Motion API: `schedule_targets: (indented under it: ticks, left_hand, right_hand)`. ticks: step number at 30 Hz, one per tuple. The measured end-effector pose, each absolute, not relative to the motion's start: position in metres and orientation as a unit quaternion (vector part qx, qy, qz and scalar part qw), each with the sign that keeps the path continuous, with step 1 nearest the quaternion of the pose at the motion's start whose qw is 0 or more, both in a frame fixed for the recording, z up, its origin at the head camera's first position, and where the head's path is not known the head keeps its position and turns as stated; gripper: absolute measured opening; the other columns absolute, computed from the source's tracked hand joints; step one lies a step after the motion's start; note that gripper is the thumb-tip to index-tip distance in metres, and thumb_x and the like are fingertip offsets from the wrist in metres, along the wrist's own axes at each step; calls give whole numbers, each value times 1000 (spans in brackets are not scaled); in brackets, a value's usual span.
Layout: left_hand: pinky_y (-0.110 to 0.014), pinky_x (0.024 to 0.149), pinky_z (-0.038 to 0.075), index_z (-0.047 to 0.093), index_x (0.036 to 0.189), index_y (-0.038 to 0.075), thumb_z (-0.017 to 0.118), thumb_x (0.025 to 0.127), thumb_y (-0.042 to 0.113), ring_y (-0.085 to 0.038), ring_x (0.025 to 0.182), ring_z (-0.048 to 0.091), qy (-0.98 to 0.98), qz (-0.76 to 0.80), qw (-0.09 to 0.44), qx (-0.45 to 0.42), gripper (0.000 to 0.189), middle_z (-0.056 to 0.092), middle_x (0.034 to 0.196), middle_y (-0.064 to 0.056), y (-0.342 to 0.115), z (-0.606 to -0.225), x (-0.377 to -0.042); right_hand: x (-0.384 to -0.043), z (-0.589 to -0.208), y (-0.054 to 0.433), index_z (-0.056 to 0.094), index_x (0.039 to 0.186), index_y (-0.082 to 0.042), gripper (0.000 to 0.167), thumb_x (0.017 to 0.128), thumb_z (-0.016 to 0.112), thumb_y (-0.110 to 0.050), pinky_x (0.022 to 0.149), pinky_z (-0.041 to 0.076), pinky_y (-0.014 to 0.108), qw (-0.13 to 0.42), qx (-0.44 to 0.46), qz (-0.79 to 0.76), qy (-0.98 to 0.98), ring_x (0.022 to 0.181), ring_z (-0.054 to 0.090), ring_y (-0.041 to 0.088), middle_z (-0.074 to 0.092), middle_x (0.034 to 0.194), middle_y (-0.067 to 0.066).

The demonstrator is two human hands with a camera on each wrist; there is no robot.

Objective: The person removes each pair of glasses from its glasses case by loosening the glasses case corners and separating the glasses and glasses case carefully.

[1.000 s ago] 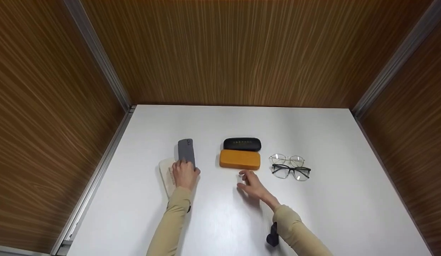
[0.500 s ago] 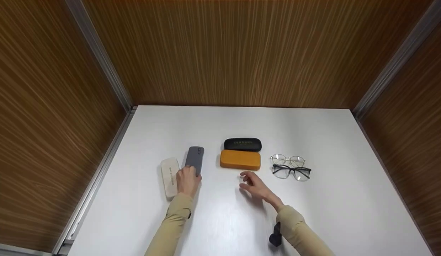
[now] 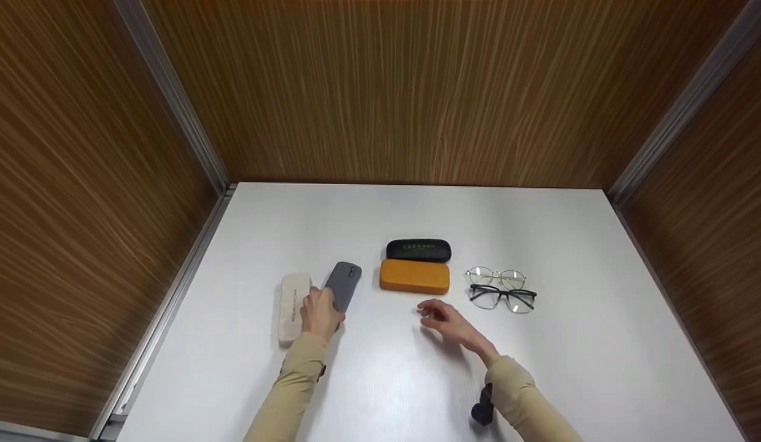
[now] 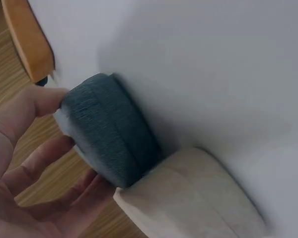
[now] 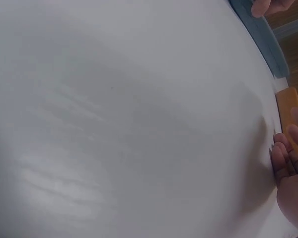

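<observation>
My left hand (image 3: 320, 314) grips the near end of a grey-blue glasses case (image 3: 345, 281), thumb on one side and fingers on the other. The case lies slanted, its far end pointing right. Close on its left is a beige glasses case (image 3: 288, 310) with small print, partly covered by my fingers. In the left wrist view the ends of the grey-blue case (image 4: 102, 126) and the beige case (image 4: 188, 193) meet at a corner. My right hand (image 3: 451, 325) holds nothing, its fingers loosely bent over the table in front of an orange glasses case (image 3: 414, 276).
Behind the orange case lies a black glasses case (image 3: 418, 250) with gold lettering. To their right are thin-rimmed glasses (image 3: 496, 274) and black-framed glasses (image 3: 504, 292), one pair behind the other. Wood-grain panels (image 3: 380, 92) enclose the white table (image 3: 601, 344) at the back and sides.
My left hand has drawn the grey-blue case nearer and turned its far end to the right. The beige case has straightened slightly. My right hand has shifted a little right and nearer.
</observation>
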State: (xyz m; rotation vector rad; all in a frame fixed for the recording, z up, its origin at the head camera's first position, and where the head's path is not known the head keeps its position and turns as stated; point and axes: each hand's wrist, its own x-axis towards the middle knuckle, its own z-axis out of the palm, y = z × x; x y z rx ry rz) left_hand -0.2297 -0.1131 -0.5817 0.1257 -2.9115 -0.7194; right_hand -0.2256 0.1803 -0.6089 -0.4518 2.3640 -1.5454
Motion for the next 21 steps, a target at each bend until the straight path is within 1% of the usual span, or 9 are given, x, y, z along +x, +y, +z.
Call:
schedule_targets:
  ticks: [2,4,8,12,15,17,18,21]
  left_hand:
    - [-50,74,58,66,80,-2,88,64,2,-36,84,65,-967,-247,51,44,28,66,89,-21,-115,-578,-229]
    - [-49,75,57,65,80,-1,89,63,2,-35,84,65,-965,-255,28,50,30,67,88,-19,-118,-574,-229]
    - [-45,70,55,61,74,2,90,59,-1,-29,79,61,-962,-267,-9,54,32,65,82,-15,-125,-568,-230]
    - [-43,66,53,60,71,4,88,54,-6,-27,76,57,-960,-275,-27,48,35,62,81,-13,-130,-565,-231]
    - [-46,69,54,62,78,3,87,53,-10,-31,80,60,-960,-276,-38,41,37,64,86,-15,-133,-562,-231]
    - [-49,73,55,63,87,2,87,53,-11,-34,87,61,-961,-269,-49,29,43,65,93,-17,-136,-561,-232]
    - [-49,72,55,64,90,3,87,52,-10,-34,87,61,-964,-261,-44,15,47,64,94,-16,-139,-564,-233]
    - [-53,82,54,64,105,2,86,53,-11,-37,98,61,-965,-254,-59,-20,58,65,104,-18,-145,-563,-233]
  right_hand:
    - [-226,-609,183,55,126,17,35,96,60,1,86,43,18,146,-163,-538,814,102,57,26,59,117,38]
    - [-228,-613,186,55,127,15,34,97,60,-1,85,43,16,148,-167,-538,813,101,57,21,60,118,37]
    - [-234,-627,192,57,128,11,35,97,61,-5,87,45,14,149,-169,-548,806,101,58,12,63,119,32]
    - [-238,-634,196,56,128,12,36,97,62,-6,88,47,13,151,-180,-564,792,100,59,9,62,119,33]
    - [-239,-634,196,55,129,13,37,98,61,-6,86,48,13,159,-182,-568,787,99,58,8,62,119,34]
    - [-238,-633,196,55,129,12,37,98,61,-6,86,47,13,163,-178,-567,787,99,58,8,62,120,33]
    - [-238,-633,196,55,129,12,37,98,61,-5,85,47,13,163,-175,-568,787,98,58,8,62,119,33]
    - [-238,-633,195,56,129,12,38,96,63,-4,83,46,14,158,-172,-569,789,96,58,11,61,119,35]
